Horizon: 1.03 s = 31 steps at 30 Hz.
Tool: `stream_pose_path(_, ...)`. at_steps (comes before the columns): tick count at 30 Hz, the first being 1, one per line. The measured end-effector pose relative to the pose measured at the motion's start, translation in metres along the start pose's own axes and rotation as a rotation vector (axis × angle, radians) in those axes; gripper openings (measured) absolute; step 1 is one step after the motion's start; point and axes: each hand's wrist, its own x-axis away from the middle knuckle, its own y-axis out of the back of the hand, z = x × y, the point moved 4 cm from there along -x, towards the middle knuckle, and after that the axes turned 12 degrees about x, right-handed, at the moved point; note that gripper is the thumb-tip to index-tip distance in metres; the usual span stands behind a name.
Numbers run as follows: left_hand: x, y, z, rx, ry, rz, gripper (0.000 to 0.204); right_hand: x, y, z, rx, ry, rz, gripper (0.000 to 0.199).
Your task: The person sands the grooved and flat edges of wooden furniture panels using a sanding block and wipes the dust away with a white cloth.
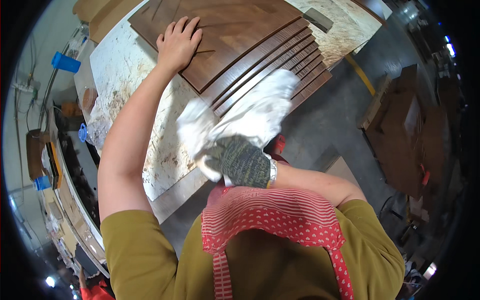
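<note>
A stack of dark brown wooden panels (230, 42) lies on the work table, their edges fanned out in steps toward me. My left hand (179, 44) is bare and rests flat on the top panel near its left edge, fingers spread. In a dark grey knit glove, my right hand (244, 161) grips a bunched white cloth (260, 110). Part of the cloth lies over the stepped panel edges and hides some of them; it is slightly blurred. The right fingers are partly covered by the cloth.
The white table top (125, 85) is stained brown. A grey block (318, 20) sits beyond the stack. At left are a blue cup (65, 62) and a clear plastic bag (100, 132). More brown boards (400, 135) stand on the floor at right. A person in red (95, 291) shows at lower left.
</note>
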Motion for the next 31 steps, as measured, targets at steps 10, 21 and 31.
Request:
stream_pose_path(10, -0.001, -0.006, 0.005, -0.022, -0.009, -0.058, 0.051, 0.091, 0.099, -0.204, 0.226, -0.853, -0.339, 0.031)
stream_pose_path(21, -0.002, -0.004, 0.002, 0.001, 0.008, -0.013, 0.05, 0.036, 0.01, -0.037, 0.134, -0.258, -0.08, 0.048)
stream_pose_path(31, -0.009, -0.011, 0.017, -0.02, 0.017, 0.02, 0.054, 0.076, 0.049, -0.181, 0.472, -0.854, -0.233, 0.058)
